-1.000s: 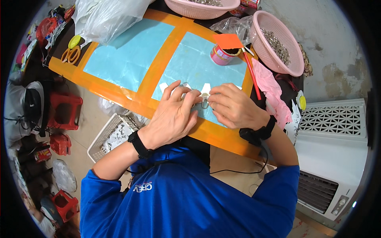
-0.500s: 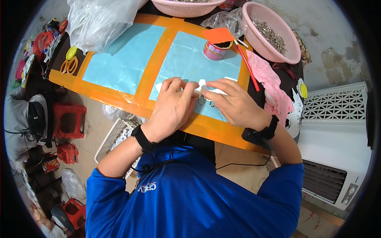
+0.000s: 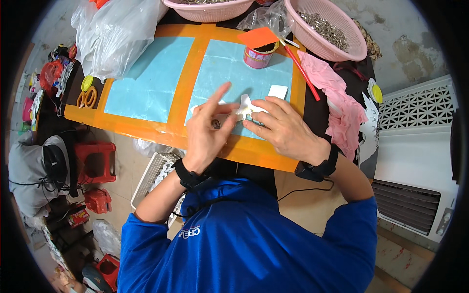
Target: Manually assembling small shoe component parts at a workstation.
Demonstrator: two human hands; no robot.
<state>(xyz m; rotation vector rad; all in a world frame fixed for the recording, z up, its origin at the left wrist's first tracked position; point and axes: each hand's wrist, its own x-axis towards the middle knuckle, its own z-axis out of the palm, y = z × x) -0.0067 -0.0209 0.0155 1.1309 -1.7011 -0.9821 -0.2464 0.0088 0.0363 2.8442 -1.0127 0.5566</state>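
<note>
From up here I am seeing the left hand [image 3: 202, 134] holding itself loosely spread, its index finger pointing up and away from the thumb. A small metal piece [image 3: 215, 124] is showing in the gap between its thumb and fingers; I cannot tell whether the hand is touching it. The right hand [image 3: 290, 132] is curving its fingers over the white piece [image 3: 244, 102], which is lying between the two hands on the near part of the blue sheet [image 3: 234, 68]; I cannot tell whether those fingers are pinching it or only resting there. A white card [image 3: 278, 92] is lying just beyond the right hand.

For writing, I am finding white lettering [image 3: 190, 232] running upside down across the blue shirt [image 3: 254, 254]. The pink can [image 3: 258, 59] is carrying a printed label, too small for me to make out, and an orange square [image 3: 258, 37] is sitting over part of its mouth. A red stick [image 3: 305, 73] is slanting beside it. Further off, a pink basket [image 3: 359, 41] is holding a heap of metal pieces [image 3: 325, 29], and orange tape [image 3: 181, 102] is bordering the sheet.
</note>
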